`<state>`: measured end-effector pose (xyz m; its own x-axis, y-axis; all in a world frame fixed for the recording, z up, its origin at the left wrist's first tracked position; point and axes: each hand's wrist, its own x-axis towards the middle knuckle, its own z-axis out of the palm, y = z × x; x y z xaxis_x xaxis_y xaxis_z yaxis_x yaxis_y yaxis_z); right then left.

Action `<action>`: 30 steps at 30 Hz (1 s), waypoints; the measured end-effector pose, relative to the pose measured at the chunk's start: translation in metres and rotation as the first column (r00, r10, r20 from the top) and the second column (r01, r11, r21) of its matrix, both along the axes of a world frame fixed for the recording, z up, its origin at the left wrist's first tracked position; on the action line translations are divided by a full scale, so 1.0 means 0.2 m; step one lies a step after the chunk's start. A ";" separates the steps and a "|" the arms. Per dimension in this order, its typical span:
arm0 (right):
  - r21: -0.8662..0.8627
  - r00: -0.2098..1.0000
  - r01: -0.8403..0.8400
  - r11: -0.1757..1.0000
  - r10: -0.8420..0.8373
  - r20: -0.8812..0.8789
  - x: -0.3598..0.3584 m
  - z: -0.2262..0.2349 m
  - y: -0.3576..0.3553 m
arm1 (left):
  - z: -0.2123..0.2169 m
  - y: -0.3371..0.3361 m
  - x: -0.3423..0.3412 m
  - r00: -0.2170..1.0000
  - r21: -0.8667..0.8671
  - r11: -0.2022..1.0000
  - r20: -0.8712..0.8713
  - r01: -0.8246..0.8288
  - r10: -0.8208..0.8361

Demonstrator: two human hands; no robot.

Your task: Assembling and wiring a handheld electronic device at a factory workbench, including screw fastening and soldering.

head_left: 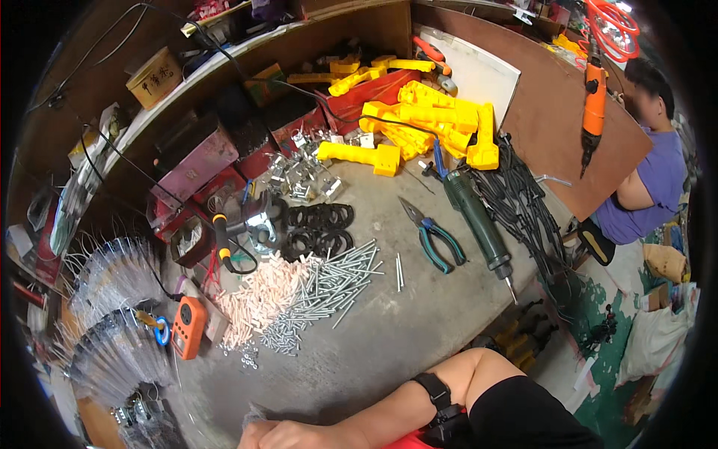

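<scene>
At the lower edge, my right hand (295, 435) is closed, its fingers curled and partly cut off by the frame. What it holds is hidden. Against its left side, a patch of skin appears to be my left hand (254, 432); its fingers cannot be made out. A bit of crinkled, greyish see-through film (256, 411) shows just beyond the hands. Farther up the grey bench (389, 329) lie a pile of long screws (329, 288), pale pink small sleeves (262, 292), small nuts (249, 355) and black rings (318, 228).
Blue-handled pliers (434, 239), a green electric screwdriver (479, 224) and black cables (523, 209) lie right. Yellow plastic housings (426, 120) are heaped behind. An orange meter (189, 327) and plastic-wrapped bundles (120, 344) stand left. An orange screwdriver (594, 105) hangs near another person (654, 172).
</scene>
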<state>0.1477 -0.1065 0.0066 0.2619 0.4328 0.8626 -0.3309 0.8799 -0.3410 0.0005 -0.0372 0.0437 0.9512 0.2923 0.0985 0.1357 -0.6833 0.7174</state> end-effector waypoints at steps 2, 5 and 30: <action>-0.022 1.000 -0.022 1.000 0.022 0.012 -0.02 0.00 0.01 | -0.03 0.01 -0.01 0.990 0.051 0.999 0.139 0.013 -0.020; -0.057 1.000 0.027 0.998 -0.026 0.015 0.00 -0.02 -0.02 | -0.15 0.06 -0.08 1.000 0.068 0.998 0.008 0.003 -0.004; -0.942 0.933 -0.318 -0.112 0.138 -0.332 0.34 -0.24 -0.56 | -0.42 0.23 0.34 0.974 0.057 0.972 -0.024 0.228 -0.227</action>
